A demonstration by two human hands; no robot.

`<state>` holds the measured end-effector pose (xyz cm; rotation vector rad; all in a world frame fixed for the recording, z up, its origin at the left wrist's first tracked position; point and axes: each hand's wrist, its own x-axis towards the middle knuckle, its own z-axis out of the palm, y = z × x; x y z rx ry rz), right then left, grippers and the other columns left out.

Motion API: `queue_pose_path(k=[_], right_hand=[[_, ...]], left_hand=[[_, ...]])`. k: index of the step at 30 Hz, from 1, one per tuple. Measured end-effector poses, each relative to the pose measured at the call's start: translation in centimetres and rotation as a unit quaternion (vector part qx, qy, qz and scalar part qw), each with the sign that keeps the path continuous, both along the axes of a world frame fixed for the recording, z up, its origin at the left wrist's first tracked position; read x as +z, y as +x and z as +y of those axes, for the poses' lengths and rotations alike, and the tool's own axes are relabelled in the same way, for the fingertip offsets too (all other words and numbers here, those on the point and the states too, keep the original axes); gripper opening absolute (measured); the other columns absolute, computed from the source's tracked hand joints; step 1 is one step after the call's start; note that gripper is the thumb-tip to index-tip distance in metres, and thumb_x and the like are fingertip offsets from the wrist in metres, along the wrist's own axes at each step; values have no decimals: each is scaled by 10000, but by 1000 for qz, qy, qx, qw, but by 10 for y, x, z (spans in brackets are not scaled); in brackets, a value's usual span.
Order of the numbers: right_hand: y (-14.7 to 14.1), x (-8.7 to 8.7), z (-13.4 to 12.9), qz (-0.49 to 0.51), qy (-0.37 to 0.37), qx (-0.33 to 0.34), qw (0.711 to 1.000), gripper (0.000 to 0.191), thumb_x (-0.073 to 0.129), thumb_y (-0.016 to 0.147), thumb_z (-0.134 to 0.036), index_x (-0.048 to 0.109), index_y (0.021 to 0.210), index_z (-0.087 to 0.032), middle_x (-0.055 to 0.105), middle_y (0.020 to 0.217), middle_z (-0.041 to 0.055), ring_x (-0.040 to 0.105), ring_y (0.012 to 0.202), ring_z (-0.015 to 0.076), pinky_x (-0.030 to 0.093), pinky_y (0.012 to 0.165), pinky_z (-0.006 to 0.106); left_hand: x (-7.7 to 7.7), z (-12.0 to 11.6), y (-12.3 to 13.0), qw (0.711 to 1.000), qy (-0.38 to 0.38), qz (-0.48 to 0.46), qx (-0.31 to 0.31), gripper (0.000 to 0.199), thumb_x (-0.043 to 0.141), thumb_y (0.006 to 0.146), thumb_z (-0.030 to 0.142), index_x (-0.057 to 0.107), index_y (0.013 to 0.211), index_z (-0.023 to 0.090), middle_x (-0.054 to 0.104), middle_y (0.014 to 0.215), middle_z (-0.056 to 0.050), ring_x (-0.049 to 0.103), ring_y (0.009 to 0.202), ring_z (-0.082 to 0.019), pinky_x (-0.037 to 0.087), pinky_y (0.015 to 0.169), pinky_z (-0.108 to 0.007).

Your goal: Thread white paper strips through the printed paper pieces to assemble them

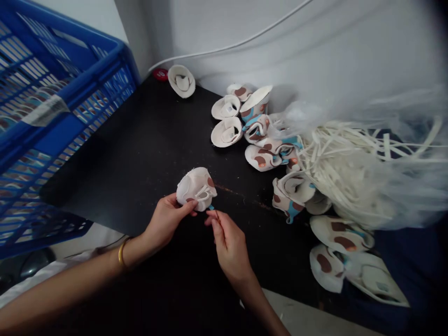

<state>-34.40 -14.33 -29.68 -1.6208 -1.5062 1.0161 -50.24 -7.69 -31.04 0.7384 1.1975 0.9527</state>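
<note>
My left hand (167, 219) grips a small white fabric shoe upper (192, 183) with brown spots, thumb on top and fingers beneath it. The upper is held over the black table, its opening toward me. A short blue tab (211, 207) sticks out at its near right edge. Close beside that tab, my right hand (227, 238) is closed in a pinch. Something thin and dark shows at its fingertips, too small to name. Several similar shoe uppers (227, 131) lie to the right and farther back.
A blue plastic crate (84, 74) holding more spotted pieces stands at the left. On the right lies a clear plastic bag (395, 186) with white strips (336, 154). A red round object (160, 74) and a white cable (224, 48) are by the wall, behind the black table (140, 140).
</note>
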Motion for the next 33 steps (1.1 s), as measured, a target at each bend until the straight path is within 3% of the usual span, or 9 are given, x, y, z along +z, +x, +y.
queue_pose_path(k=[2,5,8,14,33], right_hand=[[-1,4,-2,-64,-14,23,998,320,397,1009,-274,555,1281,-213,682,1172,86,671,1010,203,501,882,323],[-6,6,0,-100,-28,28,994,297,387,1007,-273,581,1210,-174,708,1083,101,698,922,215,516,790,311],[-8,4,4,-82,-3,35,996,278,387,1014,-261,634,1113,-180,717,1056,88,698,918,199,513,795,293],[-8,2,6,-56,34,33,997,280,417,1014,-248,665,1139,-215,725,1078,65,698,952,182,509,855,279],[-14,0,4,-97,6,18,995,297,382,1013,-262,670,1067,-212,724,899,64,701,808,191,487,730,268]], left_hand=[[1,0,0,1000,13,16,-1,188,819,702,295,703,708,147,710,724,-19,622,659,-133,487,660,-225],[2,-2,-1,999,31,40,-4,172,806,719,292,709,723,150,715,731,-21,624,664,-137,489,654,-223],[3,-4,-2,997,40,60,-11,163,803,729,295,711,739,161,702,704,-6,614,638,-129,485,632,-215],[8,-5,-4,996,51,76,-11,190,799,729,314,688,694,164,670,654,1,607,632,-135,480,630,-218],[7,-9,-5,993,67,97,-25,172,783,755,311,692,713,173,661,634,8,602,615,-131,481,625,-220]])
